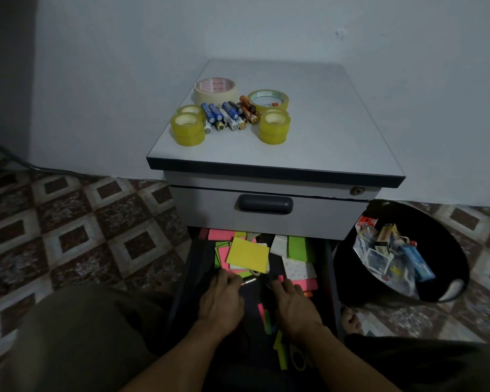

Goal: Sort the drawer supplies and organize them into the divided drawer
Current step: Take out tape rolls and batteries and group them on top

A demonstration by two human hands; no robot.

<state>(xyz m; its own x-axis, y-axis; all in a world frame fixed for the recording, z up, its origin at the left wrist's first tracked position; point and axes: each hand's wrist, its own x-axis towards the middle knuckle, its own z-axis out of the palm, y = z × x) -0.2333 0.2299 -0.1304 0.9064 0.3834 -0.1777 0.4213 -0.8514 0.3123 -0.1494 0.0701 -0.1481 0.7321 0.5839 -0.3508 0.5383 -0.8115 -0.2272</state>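
Black drawer (pixel 194 278); left hand (pixel 221 302) and right hand (pixel 294 304) lie inside, palms down.

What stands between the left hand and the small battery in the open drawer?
Nothing visible. The left hand is right at the battery, which lies bare in the drawer; the yellow pad lies just beyond it.

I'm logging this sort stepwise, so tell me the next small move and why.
Probably lift the small metal-tipped cylinder, seemingly a battery, by the left hand onto the grey cabinet top, beside the pile of cylindrical batteries there. It lies alone among coloured paper sticky notes in the open drawer.
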